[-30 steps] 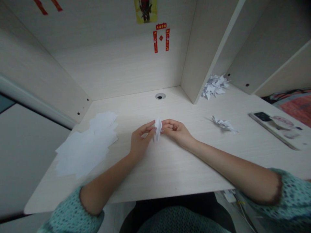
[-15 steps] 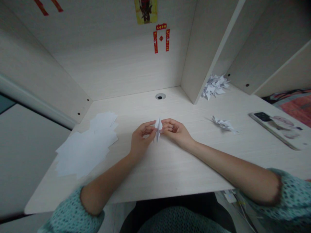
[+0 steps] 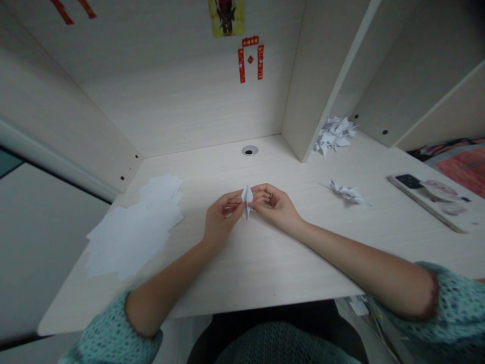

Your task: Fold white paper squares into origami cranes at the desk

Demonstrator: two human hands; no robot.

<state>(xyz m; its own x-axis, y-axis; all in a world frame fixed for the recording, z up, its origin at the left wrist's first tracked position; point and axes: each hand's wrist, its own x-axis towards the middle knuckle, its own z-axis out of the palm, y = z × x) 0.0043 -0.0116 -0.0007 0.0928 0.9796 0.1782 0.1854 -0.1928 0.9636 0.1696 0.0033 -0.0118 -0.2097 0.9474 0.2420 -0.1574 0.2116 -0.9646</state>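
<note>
A small folded white paper piece (image 3: 247, 195), narrow and pointed at both ends, is held upright above the middle of the desk. My left hand (image 3: 223, 215) pinches its left side between thumb and fingers. On the other side, my right hand (image 3: 276, 206) grips the right edge the same way, its fingers curled. The fingertips cover parts of the paper's sides. To the left of my hands lies a spread stack of white paper sheets (image 3: 132, 232). Several folded paper pieces (image 3: 347, 193) rest in a small cluster right of my right hand.
A larger heap of folded white paper (image 3: 333, 134) sits behind the upright divider (image 3: 322, 86). A phone (image 3: 428, 202) lies on the desk's right side, near red fabric (image 3: 462, 162). A round cable hole (image 3: 250, 150) is near the back panel.
The folded paper has turned slightly between my fingers, so its two halves show more evenly. Both hands keep hold of it in nearly the same place.
</note>
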